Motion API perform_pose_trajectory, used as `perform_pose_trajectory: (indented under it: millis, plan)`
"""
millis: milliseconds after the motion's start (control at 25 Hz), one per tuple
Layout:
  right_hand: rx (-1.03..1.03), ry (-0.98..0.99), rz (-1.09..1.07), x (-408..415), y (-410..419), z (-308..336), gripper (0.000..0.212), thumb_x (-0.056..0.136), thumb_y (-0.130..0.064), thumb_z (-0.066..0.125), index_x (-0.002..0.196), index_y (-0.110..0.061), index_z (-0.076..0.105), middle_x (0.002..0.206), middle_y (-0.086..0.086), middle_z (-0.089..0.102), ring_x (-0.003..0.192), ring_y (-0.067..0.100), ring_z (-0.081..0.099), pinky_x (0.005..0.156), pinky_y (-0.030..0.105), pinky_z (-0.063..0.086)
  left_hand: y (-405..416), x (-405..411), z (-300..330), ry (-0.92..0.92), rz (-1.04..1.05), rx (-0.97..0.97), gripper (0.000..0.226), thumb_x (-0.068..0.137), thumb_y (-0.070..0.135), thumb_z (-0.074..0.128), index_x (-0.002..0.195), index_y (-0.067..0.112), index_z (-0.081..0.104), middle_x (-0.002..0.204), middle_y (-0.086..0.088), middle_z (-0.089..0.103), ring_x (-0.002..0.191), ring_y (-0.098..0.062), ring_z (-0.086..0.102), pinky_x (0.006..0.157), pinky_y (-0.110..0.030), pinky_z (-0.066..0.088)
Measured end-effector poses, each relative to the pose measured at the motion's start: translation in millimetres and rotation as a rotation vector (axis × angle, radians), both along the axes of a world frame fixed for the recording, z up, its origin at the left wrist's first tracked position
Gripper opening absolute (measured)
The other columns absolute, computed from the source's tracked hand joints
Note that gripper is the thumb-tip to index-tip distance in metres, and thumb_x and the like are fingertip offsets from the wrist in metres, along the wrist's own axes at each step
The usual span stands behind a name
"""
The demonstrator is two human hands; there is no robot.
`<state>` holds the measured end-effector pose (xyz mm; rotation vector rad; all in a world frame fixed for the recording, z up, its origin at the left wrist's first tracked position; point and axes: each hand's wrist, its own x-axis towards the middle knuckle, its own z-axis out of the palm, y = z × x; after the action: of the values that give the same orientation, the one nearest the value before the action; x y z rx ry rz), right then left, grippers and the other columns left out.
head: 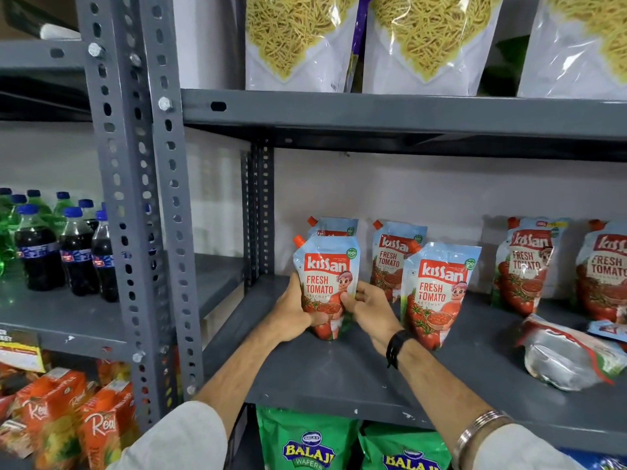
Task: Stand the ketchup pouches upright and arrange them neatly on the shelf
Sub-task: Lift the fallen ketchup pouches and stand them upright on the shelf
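Note:
Both of my hands hold one ketchup pouch (327,273) upright at the left end of the grey shelf (339,371): my left hand (294,313) grips its left side and bottom, my right hand (368,308) its right side. Another pouch (334,226) stands directly behind it. To the right stand a front pouch (439,293) and a back pouch (395,252). Two more upright pouches (524,266) (605,269) stand against the wall at the far right. One pouch (570,354) lies flat, silver back up, at the front right, and another flat one (609,330) peeks in at the edge.
A perforated grey upright (159,212) borders the shelf on the left; cola bottles (73,252) stand on the neighbouring rack. Noodle snack bags (298,42) sit on the shelf above, green wafer bags (308,442) below. Juice cartons (64,412) fill the lower left.

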<state>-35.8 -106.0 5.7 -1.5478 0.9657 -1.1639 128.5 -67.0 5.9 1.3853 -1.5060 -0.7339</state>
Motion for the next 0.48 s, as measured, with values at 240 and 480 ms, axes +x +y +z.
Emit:
perform_pose_trajectory:
  millis: [240, 480]
  plan:
    - [0.012, 0.082, -0.016, -9.9, 10.4, -4.0, 0.029, 0.097, -0.001, 0.057, 0.123, -0.009, 0.065, 0.118, 0.004, 0.072, 0.107, 0.009, 0.064, 0.096, 0.030, 0.054, 8.2, 13.6, -6.5, -0.085, 0.058, 0.081, 0.089, 0.072, 0.021, 0.089, 0.139, 0.020, 0.031, 0.134, 0.003, 0.055, 0.127, -0.018, 0.055, 0.110, -0.041, 0.046]
    - [-0.047, 0.245, -0.193, -33.8, 24.6, 3.7, 0.010, 0.088, -0.009, 0.070, 0.091, -0.017, 0.065, 0.089, 0.001, 0.072, 0.088, 0.024, 0.072, 0.081, 0.040, 0.062, 36.3, 15.8, -9.7, -0.048, 0.261, 0.069, 0.060, 0.073, 0.014, 0.089, 0.119, 0.004, 0.052, 0.108, -0.017, 0.061, 0.101, -0.028, 0.061, 0.077, -0.029, 0.048]
